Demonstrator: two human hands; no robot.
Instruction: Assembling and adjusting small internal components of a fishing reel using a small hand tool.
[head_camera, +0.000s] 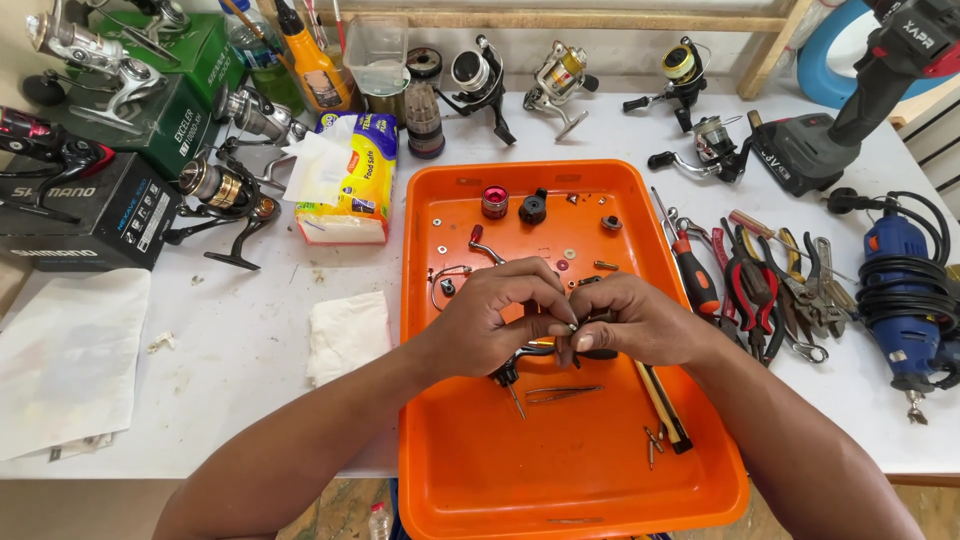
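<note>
Pinching a small metal reel part (572, 327) between my fingertips, I have my left hand (495, 325) and right hand (635, 322) pressed together over the orange tray (580, 480). The part sits right where my thumbs meet, mostly hidden by my fingers, so its shape is hard to make out. Just below my left hand lie thin steel tweezers (563, 393); beyond my knuckles, a red anodised knob (495, 201).
</note>
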